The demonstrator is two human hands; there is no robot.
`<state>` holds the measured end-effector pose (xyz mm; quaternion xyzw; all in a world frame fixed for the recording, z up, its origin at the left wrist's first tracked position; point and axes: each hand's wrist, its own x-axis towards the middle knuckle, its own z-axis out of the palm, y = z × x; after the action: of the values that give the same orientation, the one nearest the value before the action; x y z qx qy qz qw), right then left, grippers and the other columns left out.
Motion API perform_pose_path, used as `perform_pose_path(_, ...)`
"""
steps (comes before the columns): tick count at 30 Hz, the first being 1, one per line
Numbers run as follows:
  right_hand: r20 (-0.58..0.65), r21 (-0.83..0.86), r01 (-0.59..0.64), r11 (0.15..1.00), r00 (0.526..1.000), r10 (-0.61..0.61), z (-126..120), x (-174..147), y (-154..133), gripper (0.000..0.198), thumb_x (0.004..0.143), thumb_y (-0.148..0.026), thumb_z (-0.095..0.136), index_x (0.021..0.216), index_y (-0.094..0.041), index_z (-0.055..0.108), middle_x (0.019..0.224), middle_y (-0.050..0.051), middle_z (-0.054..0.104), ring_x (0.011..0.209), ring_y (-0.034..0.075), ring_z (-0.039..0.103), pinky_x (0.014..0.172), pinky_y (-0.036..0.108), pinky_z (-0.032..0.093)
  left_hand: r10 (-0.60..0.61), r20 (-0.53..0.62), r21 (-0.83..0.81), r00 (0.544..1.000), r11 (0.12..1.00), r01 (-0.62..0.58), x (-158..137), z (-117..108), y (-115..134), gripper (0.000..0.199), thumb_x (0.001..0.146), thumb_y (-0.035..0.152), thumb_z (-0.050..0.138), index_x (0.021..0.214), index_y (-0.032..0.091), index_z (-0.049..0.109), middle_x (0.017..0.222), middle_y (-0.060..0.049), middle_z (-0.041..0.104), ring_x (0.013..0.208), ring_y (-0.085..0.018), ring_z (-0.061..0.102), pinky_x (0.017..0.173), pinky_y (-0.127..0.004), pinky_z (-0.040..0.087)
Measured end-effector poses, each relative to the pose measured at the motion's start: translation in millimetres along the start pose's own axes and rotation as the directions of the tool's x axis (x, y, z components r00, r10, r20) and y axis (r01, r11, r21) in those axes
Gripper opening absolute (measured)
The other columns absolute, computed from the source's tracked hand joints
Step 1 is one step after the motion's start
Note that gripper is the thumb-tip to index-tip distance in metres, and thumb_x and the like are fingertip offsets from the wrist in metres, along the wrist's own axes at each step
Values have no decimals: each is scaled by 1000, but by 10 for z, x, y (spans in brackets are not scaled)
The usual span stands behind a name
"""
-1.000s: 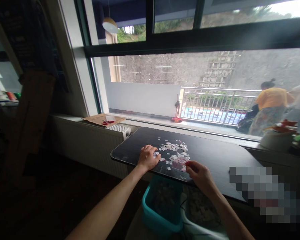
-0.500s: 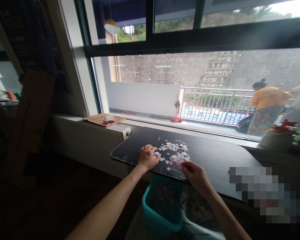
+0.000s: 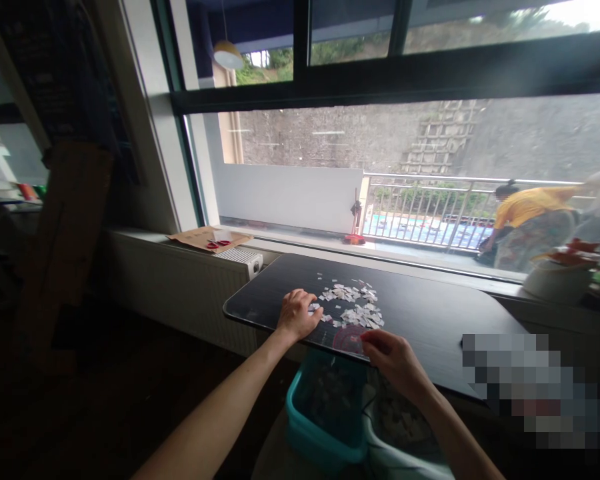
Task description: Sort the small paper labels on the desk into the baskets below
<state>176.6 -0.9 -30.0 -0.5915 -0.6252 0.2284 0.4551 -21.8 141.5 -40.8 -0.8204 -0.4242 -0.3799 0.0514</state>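
Small white paper-like pieces (image 3: pixel 363 315) lie in two loose heaps on the black tabletop (image 3: pixel 420 313). My left hand (image 3: pixel 299 313) rests at the left of the heaps, fingers curved and apart around a few pieces. Pinched in my right hand (image 3: pixel 387 347) is a clear plastic protractor-like plate (image 3: pixel 347 339) with red curved markings. It lies at the near table edge, just in front of the closer heap; its right end is hidden by my fingers.
Below the table edge stand a teal bin (image 3: pixel 295 407) and a pale bin (image 3: pixel 395 453), both with small pieces inside. Red-handled scissors (image 3: pixel 219 244) lie on brown cardboard (image 3: pixel 190 237) by the window. A blurred-out patch (image 3: pixel 530 387) covers the right. Outside, a person (image 3: pixel 530 213) bends over.
The plastic plate has shifted toward the near edge, away from the heap, with its red markings now plainer. A loose piece near the edge is gone from there. The person outside bends lower.
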Motion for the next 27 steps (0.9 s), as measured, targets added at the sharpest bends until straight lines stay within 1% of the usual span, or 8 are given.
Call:
perform_pose_path(3,-21,-9,-19,1000,1000,19,-30,-2,8,28,74,-36,56,84,-14,70,69,3,67,60,14,57,54,23,43,-4,2,4,1000,1000,4,4,-4,1,18,76,33,57,88,21,64,91,-6,64,101,-25,54,90,-40,39)
perform_pose_path(6,-9,-33,-34,999,999,34,-69,36,57,28,74,-36,55,85,-14,70,68,3,67,58,14,57,55,23,43,0,13,5,1000,1000,0,10,-12,4,18,77,33,56,88,21,64,91,-6,64,100,-25,54,90,-40,39)
perform_pose_path(7,-26,-44,-36,998,999,35,-80,60,78,29,75,-36,54,87,-14,70,69,3,67,59,14,57,55,24,44,1,14,4,1000,1000,-1,12,-14,6,18,77,33,56,88,20,64,91,-6,64,100,-25,54,90,-40,39)
perform_pose_path(11,-167,-127,-68,990,985,46,-100,199,176,34,76,-40,52,92,-15,70,69,4,68,60,16,60,58,26,45,-4,12,-1,1000,1000,4,13,-18,12,19,76,33,57,88,20,64,91,-6,64,102,-25,53,91,-40,39)
perform_pose_path(14,-185,-204,-64,977,982,26,-99,290,227,34,77,-40,51,92,-17,71,69,4,68,62,18,61,60,27,45,-9,15,-5,1000,1000,10,7,-21,14,19,76,33,57,88,20,63,91,-6,64,102,-25,53,91,-41,39)
perform_pose_path(18,-231,-271,-57,961,973,-8,-96,329,230,33,78,-38,49,92,-18,71,72,4,69,67,19,62,64,28,45,-9,11,-5,1000,1000,9,6,-31,20,18,76,33,57,88,20,64,91,-6,64,102,-25,53,91,-40,39)
perform_pose_path(24,-165,-262,-22,965,986,-22,-102,254,192,31,75,-37,51,87,-18,72,70,4,70,63,18,62,59,25,44,-9,10,-3,1000,1000,9,9,-28,19,18,76,33,56,87,21,64,91,-6,64,101,-25,54,91,-40,39)
perform_pose_path(27,-185,-242,-39,970,983,-7,-121,197,190,29,75,-37,52,84,-18,72,67,3,69,60,16,61,57,25,43,0,13,-4,1000,1000,0,7,-17,6,19,77,34,56,89,20,64,91,-6,64,101,-25,54,91,-41,39)
